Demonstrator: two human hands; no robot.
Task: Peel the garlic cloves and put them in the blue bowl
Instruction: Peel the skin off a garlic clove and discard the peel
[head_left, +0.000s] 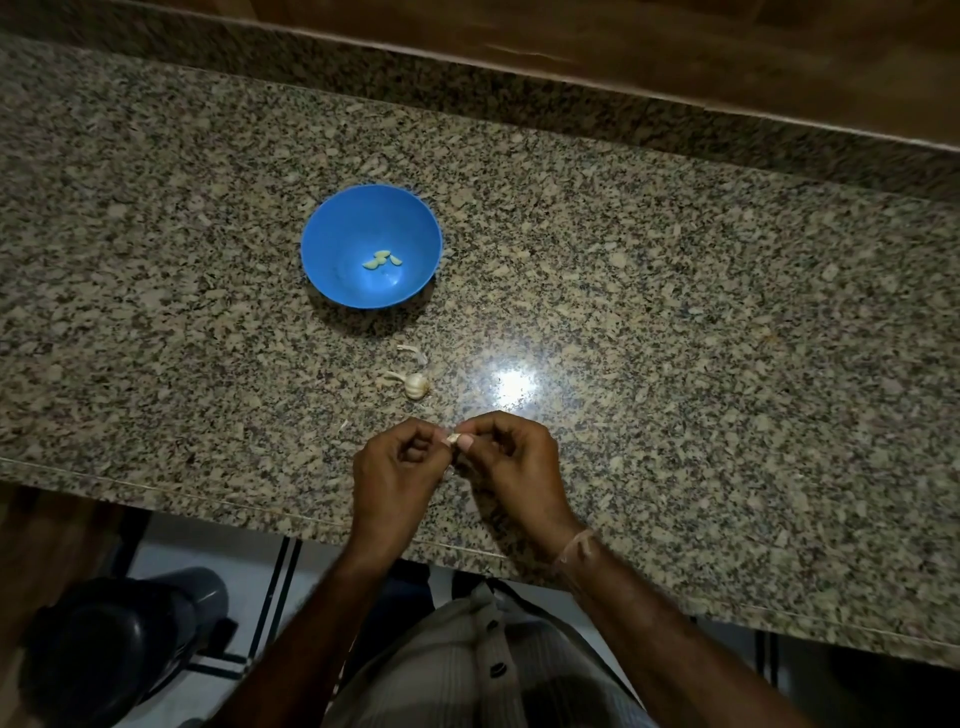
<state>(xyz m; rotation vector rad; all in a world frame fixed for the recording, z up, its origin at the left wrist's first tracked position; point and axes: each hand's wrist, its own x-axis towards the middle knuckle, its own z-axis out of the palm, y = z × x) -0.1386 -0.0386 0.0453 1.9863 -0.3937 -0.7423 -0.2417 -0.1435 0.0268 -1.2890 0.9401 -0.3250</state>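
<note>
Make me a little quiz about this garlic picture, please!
1. True or false: the blue bowl already holds peeled cloves.
2. Which lies nearer the hands: A, the bowl, or B, the garlic bulb on the counter?
3. Fill in: the left hand and right hand together pinch one garlic ____.

Key: 1 true; 2 B; 3 clove.

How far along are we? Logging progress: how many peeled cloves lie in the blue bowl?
3 cloves, together on the floor of the blue bowl: left clove, middle clove, right clove. None looks hidden.
</note>
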